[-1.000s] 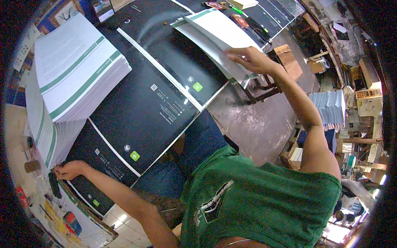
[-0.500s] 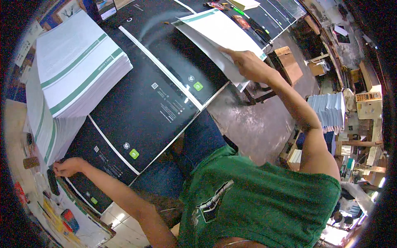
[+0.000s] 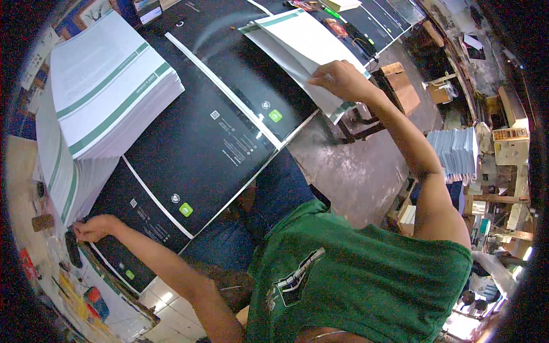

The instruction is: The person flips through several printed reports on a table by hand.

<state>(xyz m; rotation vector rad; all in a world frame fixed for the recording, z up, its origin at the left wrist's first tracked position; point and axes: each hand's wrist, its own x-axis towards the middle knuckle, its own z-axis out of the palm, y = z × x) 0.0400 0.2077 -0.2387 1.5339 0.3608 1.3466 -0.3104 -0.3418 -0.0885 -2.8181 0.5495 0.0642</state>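
A tall stack of printed sheets with green bands [image 3: 108, 86] stands at the left of the black-topped table. Below it, more banded sheets [image 3: 63, 177] fan down toward the near left. My left hand [image 3: 96, 227] is closed in a pinch at their lowest corner; the fingertips are small and partly hidden. On the right, a white sheet [image 3: 309, 43] lies folded over on itself at the table's edge, with one layer lifted. My right hand [image 3: 343, 81] has its fingers curled together on the near edge of that sheet, palm down.
The black table [image 3: 229, 114] carries pale strips and small green squares. A green marker [image 3: 330, 11] and a red packet [image 3: 335, 27] lie at the far right. A cardboard box [image 3: 400, 88] and a stack of bundled paper [image 3: 452, 151] stand beyond the table's right side.
My right hand has drawn its outstretched index finger in and curled its fingers at the sheet's edge. The sheet's lower layer shows more. My left hand has barely moved.
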